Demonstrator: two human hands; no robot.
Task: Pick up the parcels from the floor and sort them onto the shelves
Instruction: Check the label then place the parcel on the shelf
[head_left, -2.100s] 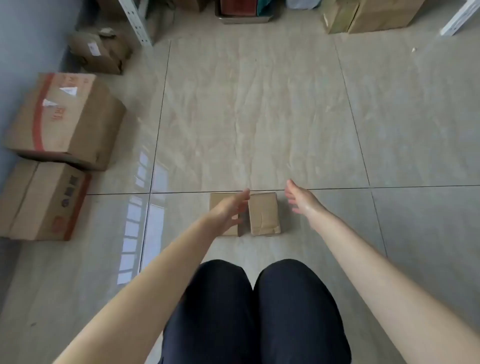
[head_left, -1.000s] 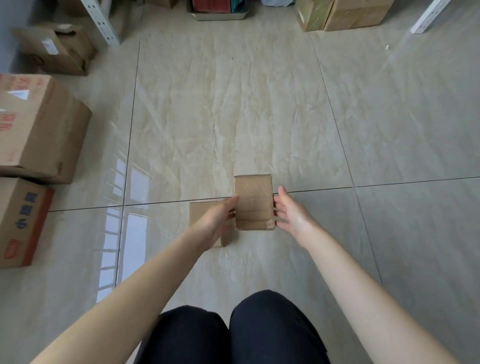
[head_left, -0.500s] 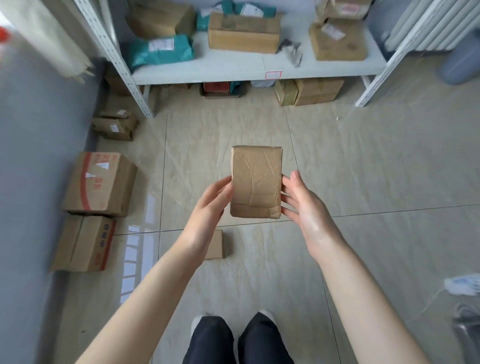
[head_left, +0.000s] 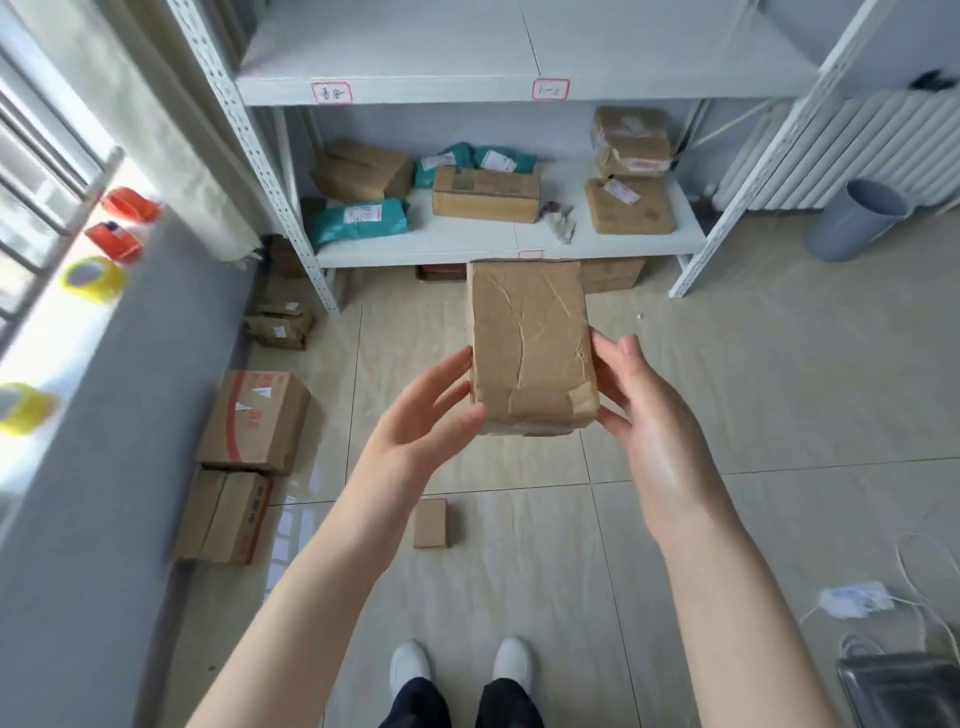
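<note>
A small brown taped parcel (head_left: 530, 343) is held up in front of me between both hands. My left hand (head_left: 426, 415) presses its left side and lower corner, and my right hand (head_left: 644, 410) presses its right side. A second, smaller brown parcel (head_left: 430, 524) lies on the floor tiles below my left forearm. Ahead stands a white metal shelf unit (head_left: 509, 244); its lower shelf carries several brown boxes and teal mailer bags, and the shelf above (head_left: 395, 91) bears two red-framed labels.
Two large cardboard boxes (head_left: 254, 421) (head_left: 223, 517) sit against the left wall, with smaller ones (head_left: 280, 325) by the shelf leg. Tape rolls (head_left: 93, 278) line the window sill. A grey bin (head_left: 857, 221) and radiator stand at right; cables and a white adapter (head_left: 852, 597) lie lower right.
I have lifted the parcel off the floor with both hands and stood up. The view rose from the tiles to the shelf unit. The other small parcel stayed on the floor.
</note>
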